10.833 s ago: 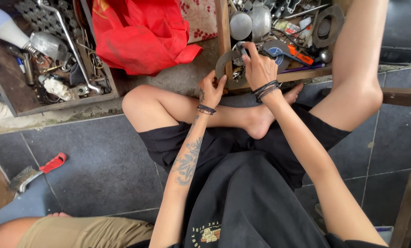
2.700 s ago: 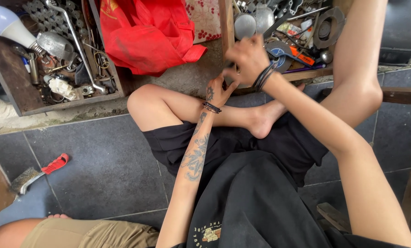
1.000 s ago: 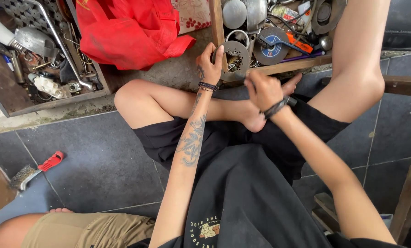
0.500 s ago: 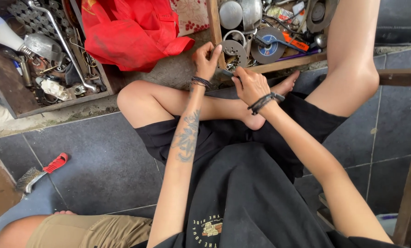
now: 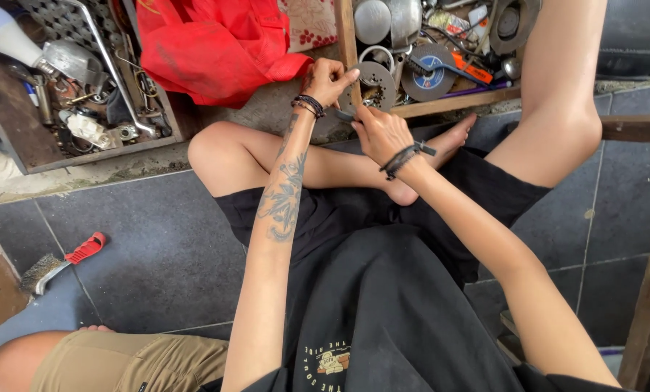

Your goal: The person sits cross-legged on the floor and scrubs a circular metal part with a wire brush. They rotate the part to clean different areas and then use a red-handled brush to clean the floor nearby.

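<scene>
Perforated metal disc [image 5: 375, 75] at the wooden tray's [image 5: 452, 104] front corner, left hand [image 5: 328, 78] gripping its edge, right hand [image 5: 380, 133] just below closed on a dark tool [image 5: 343, 115], red bag [image 5: 223, 43] left of tray.

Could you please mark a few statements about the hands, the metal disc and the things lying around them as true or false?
1. The left hand grips the perforated metal disc at the wooden tray's edge. True.
2. The right hand rests flat on the floor tiles. False: it is raised just below the disc, closed on a thin dark tool.
3. The wire brush with a red handle lies inside the tray. False: it lies on the tiled floor.
4. A red cloth lies between the two trays. True.
</scene>
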